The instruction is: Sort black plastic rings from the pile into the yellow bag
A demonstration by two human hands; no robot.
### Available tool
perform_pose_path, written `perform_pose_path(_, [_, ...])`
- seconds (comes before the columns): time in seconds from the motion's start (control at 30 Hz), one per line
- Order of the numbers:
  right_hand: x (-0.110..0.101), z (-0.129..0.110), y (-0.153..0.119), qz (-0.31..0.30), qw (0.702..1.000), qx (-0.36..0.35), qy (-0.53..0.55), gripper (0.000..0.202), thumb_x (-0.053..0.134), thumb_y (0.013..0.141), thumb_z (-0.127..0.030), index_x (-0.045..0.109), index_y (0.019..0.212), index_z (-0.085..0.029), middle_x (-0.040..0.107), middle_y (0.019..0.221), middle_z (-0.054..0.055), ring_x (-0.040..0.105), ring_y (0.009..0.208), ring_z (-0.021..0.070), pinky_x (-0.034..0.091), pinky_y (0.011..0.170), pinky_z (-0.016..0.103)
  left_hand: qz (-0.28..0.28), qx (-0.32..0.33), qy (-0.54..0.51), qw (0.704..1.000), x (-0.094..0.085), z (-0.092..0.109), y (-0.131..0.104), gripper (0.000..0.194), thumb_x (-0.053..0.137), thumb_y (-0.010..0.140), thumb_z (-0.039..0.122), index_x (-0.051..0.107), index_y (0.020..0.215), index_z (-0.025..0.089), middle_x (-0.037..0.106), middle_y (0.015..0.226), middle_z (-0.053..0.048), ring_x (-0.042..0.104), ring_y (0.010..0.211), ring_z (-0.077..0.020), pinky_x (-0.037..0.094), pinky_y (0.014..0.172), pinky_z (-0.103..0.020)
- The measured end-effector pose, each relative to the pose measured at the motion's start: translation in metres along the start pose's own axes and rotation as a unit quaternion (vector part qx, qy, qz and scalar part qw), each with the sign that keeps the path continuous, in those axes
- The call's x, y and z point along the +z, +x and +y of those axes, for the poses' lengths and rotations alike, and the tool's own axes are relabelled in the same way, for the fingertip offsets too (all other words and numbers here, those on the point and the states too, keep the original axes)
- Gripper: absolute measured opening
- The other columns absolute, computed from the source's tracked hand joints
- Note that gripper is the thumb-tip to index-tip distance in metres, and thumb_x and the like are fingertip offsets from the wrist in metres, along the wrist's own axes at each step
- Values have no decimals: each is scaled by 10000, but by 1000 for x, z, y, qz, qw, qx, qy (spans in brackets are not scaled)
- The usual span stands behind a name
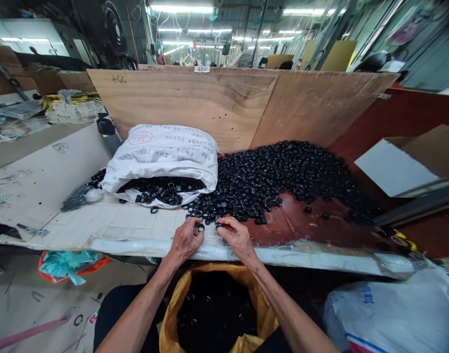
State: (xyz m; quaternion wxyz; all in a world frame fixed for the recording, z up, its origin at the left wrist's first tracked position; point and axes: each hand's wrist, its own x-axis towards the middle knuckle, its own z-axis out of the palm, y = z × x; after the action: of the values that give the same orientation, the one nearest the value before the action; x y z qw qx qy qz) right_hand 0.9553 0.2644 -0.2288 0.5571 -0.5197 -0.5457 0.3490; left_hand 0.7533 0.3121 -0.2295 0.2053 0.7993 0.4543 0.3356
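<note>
A large heap of small black plastic rings covers the worktable and spills out of a white printed sack lying on its side. My left hand rests at the near edge of the heap, fingers pinched on one black ring. My right hand is beside it, fingertips on another black ring. Below the table edge, between my arms, a yellow bag stands open with black rings inside.
Plywood boards wall the back of the table. A cardboard box sits at the right, a white sack at lower right, and a teal and orange bag under the table at left. Clutter fills the far left bench.
</note>
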Motion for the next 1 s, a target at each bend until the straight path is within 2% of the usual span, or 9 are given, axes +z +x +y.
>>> perform_pose_path(0.07, [13,-3,-1,0,1000,-6,18,274,693,820,-355,732,1046,-205,689,987,62,643,804,191,537,701,282,-2,-7,-19,1000,-4,3,-3,346,623,787,141,572,1124,205,651,822,10,649,681,-164,560,728,-315])
perform_pose_path(0.13, [25,-6,-2,-11,999,-43,-3,216,663,841,-292,730,1031,-215,699,946,48,646,812,193,526,715,280,-8,-7,-51,999,-6,5,-7,312,625,801,179,557,1102,220,676,870,0,660,674,-164,577,695,-312])
perform_pose_path(0.2, [34,-8,-2,-28,995,-90,-38,155,624,848,-225,735,956,-218,699,947,48,650,872,202,515,754,280,-3,10,-100,995,-6,2,-9,303,632,823,213,547,1114,231,700,999,-33,713,863,-196,608,804,-338])
perform_pose_path(0.4, [40,0,2,-19,989,-135,-63,185,599,841,-162,741,950,-209,700,923,52,661,866,196,522,768,272,-8,6,-223,975,3,-12,-5,233,633,830,206,567,1054,217,672,960,-29,721,892,-191,636,817,-332])
perform_pose_path(0.53, [36,1,0,-20,990,-131,-56,177,616,853,-194,757,960,-203,716,960,63,668,897,200,529,794,285,-2,14,-242,970,-3,-8,-5,246,645,809,188,631,1054,207,697,1009,-44,716,929,-199,622,830,-334])
perform_pose_path(0.6, [35,1,-1,-16,991,-122,-49,155,637,860,-228,761,948,-201,720,960,63,671,892,198,532,795,287,-10,43,-233,972,-8,-6,-4,204,646,832,184,666,1033,209,702,1021,-44,702,952,-193,597,876,-341])
perform_pose_path(0.77, [35,5,-2,5,997,-80,-22,242,698,842,-310,727,1053,-195,714,874,36,665,723,170,540,664,256,-2,84,-218,972,-14,-6,-3,209,675,880,192,694,1087,211,720,1059,-61,680,1001,-192,556,917,-344])
perform_pose_path(0.9, [37,5,-4,-16,998,-53,5,173,678,877,-359,694,934,-196,695,790,16,666,605,156,529,576,241,-5,90,-224,970,-12,-8,-6,209,686,898,204,693,1107,211,724,1078,-71,675,1025,-199,550,929,-353])
perform_pose_path(1.0, [38,3,-5,-17,998,-53,-26,171,626,928,-357,685,900,-199,639,643,-19,619,505,141,492,532,235,-10,92,-225,970,-11,-9,-8,207,677,909,203,686,1116,215,720,1089,-71,670,1045,-202,542,941,-355])
